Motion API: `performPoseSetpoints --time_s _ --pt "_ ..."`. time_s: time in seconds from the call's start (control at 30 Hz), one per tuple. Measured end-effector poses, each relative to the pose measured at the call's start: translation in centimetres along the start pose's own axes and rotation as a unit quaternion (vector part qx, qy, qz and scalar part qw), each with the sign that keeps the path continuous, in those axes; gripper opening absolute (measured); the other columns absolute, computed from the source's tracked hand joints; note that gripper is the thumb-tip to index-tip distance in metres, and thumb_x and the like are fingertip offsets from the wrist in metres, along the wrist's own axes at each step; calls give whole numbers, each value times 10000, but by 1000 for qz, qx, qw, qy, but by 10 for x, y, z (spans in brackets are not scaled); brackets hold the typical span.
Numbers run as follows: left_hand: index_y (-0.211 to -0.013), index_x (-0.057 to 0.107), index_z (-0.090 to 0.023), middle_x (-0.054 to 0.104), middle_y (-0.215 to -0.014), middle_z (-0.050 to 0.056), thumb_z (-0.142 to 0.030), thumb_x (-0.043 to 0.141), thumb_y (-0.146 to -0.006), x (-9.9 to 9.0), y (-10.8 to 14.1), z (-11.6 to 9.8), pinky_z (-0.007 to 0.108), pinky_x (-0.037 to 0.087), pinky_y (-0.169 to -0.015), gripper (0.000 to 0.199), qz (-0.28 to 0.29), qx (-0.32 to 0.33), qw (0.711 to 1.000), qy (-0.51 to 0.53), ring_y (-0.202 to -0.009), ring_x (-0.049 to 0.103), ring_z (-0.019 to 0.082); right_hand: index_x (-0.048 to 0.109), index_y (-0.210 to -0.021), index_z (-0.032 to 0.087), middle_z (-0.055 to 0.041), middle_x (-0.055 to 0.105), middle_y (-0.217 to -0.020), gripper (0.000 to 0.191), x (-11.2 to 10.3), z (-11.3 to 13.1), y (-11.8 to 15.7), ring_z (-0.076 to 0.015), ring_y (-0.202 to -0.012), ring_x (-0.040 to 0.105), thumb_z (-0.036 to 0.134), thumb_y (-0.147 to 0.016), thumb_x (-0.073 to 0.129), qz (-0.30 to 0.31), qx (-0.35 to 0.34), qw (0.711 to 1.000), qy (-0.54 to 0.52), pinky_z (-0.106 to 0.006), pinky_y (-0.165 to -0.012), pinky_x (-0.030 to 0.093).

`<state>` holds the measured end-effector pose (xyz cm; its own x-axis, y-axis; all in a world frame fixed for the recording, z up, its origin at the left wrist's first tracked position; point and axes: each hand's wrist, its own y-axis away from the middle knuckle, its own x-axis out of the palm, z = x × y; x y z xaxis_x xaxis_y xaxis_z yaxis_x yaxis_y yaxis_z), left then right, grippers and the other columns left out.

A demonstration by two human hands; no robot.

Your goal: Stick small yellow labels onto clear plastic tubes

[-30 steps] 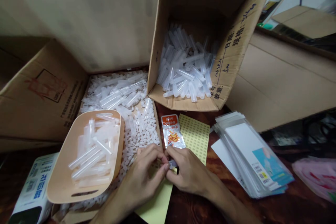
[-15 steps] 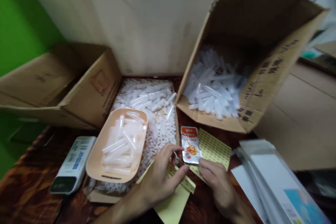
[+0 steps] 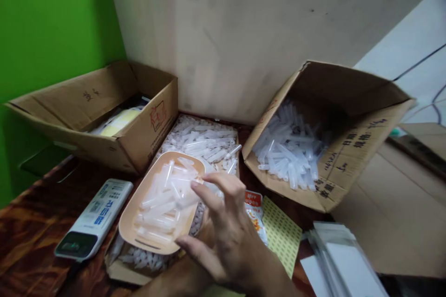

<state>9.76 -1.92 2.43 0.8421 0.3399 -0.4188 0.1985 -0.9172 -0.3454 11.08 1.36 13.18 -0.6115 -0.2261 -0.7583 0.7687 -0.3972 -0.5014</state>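
- I see a peach-coloured oblong plastic tray [image 3: 134, 220] resting tilted on the loose pile in a shallow cardboard box, with a slot handle at its near end. It is heaped with clear plastic tubes.
- The clear plastic tubes [image 3: 167, 195] in it are short, frosted and cylindrical, lying criss-crossed at mixed angles, some pointing towards the far rim.
- My hand [image 3: 226, 236] is spread open above the tray's right edge, fingers splayed and reaching over the tubes, thumb low towards the near rim. I cannot tell which hand it is, nor whether its fingertips touch the tubes.
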Motion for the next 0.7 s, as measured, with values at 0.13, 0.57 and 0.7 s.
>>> performPoseSetpoints --time_s 0.13,0.57,0.7 --pt "-1144 624 -329 651 -1031 40 -237 429 -997 -8 -2 5 466 543 -856 261 51 -8 999 -6 -1018 636 273 484 -1327 235 -144 560 -1292 329 -1 -19 5 -306 -1247 524 214 -1001 518 27 46 998 20 -484 -1035 450" --pt "-1039 597 -196 671 -980 82 -137 404 -990 -62 2 24 354 511 -753 207 142 -38 989 -23 -868 668 245 581 -691 216 -45 591 -671 470 -24 -104 149 -225 -610 607 576 -983 504 -11 360 919 163 -315 -592 450" --pt "-1054 587 -220 677 -972 60 -171 392 -1011 -64 4 27 335 507 -719 206 137 -31 990 -18 -842 683 231 589 -1047 179 -124 668 -902 367 11 -100 149 -329 -852 657 461 -840 703 -47 434 887 151 -420 -747 521"
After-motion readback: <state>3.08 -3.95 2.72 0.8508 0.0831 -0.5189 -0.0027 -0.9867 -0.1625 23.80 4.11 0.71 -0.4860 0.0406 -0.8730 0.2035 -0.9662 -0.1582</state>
